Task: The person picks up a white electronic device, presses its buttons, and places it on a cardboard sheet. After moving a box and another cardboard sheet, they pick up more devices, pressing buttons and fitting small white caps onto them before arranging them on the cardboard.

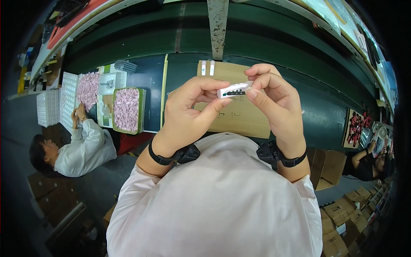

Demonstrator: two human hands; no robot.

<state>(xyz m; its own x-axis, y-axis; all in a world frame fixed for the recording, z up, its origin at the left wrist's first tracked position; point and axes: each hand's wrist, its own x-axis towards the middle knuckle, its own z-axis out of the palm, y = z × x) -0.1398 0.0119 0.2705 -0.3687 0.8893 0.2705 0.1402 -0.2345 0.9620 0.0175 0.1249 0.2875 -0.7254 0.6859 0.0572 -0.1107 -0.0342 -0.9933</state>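
Observation:
A small white plastic piece point(231, 91) with a dark printed strip and a pinkish end is held up over a sheet of brown cardboard point(214, 122). The thumb and fingers of my left hand point(188, 100) pinch its left end. At its right end, the thumb and forefinger of my right hand point(278, 96) close on it, and the other fingers are curled. Two small white pieces with pink tops, one piece point(204, 68) beside another piece point(212, 68), lie at the cardboard's far edge.
On the left stands a green-rimmed tray point(141, 112) full of small pink pieces, near a pink heap point(88, 88) and white trays point(68, 96). A co-worker point(85, 145) sits there. A metal post point(218, 32) rises beyond the cardboard. An open carton point(327, 167) is at right.

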